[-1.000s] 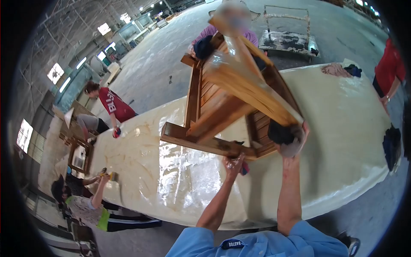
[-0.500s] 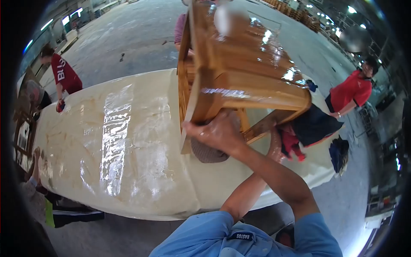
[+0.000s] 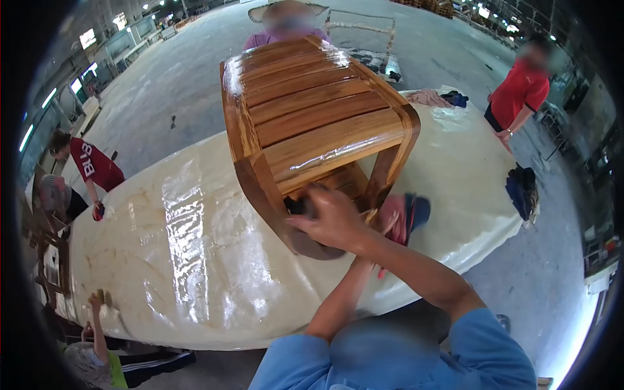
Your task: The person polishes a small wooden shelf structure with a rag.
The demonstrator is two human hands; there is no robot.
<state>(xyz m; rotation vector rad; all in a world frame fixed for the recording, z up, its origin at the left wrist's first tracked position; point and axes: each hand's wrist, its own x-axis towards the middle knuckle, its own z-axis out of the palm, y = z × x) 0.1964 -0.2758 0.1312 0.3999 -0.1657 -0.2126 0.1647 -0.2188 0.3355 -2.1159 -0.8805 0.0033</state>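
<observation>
A glossy wooden slatted stool stands tilted on the covered table in front of me, with slats also showing inside its open front. My forearms cross. My right hand is closed at that opening, beside the near left leg, with something dark at its fingertips that I cannot make out. A brownish cloth shows beneath this hand at the foot of the leg. My left hand, partly smeared by motion, is closed on a red and dark blue cloth beside the right leg.
The table has a shiny cream cover. A person in a hat is behind the stool. Co-workers in red stand at left and right; another person's arm reaches in at lower left. Dark cloths hang at the right edge.
The stool has turned so its slatted top and open front face me more. Both my hands have shifted, the left one moving leftward with the red and dark cloth.
</observation>
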